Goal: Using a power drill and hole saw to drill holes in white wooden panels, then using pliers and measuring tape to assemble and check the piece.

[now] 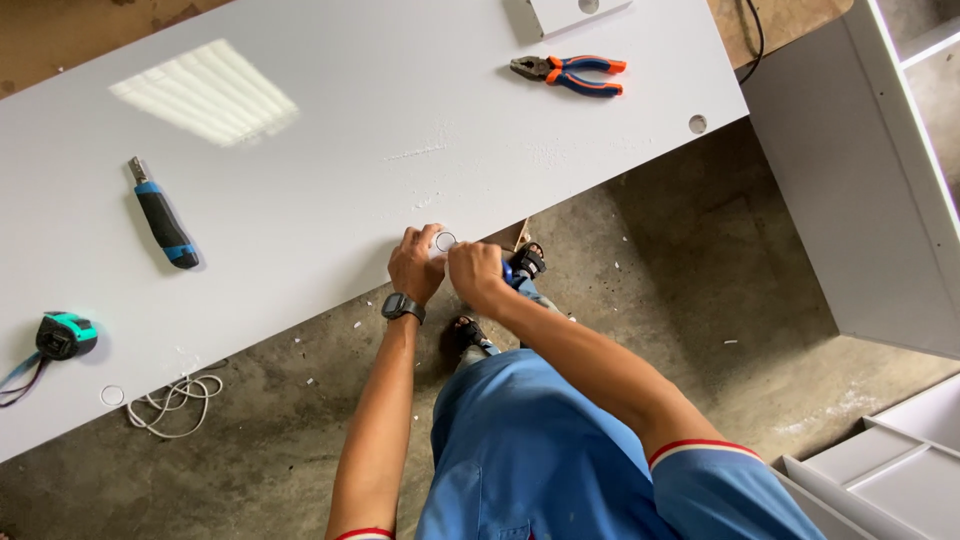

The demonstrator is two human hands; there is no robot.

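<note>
I see both hands, left hand (415,262) and right hand (476,272), pinching a small round cap (445,241) at the white board's (330,130) edge.

- Both bare arms reach forward and down from short blue sleeves with red and white trim, converging toward one spot.
- The left hand (415,262) is knuckles up, fingers curled and bunched at the tips, and a dark wristwatch (402,307) with a square face is strapped on that wrist.
- The right hand (476,272) sits just beside it, almost touching, its fingers folded under and its thumb pointing toward the left hand.
- The left forearm runs nearly straight; the right forearm crosses in at a slant from the elbow.
</note>
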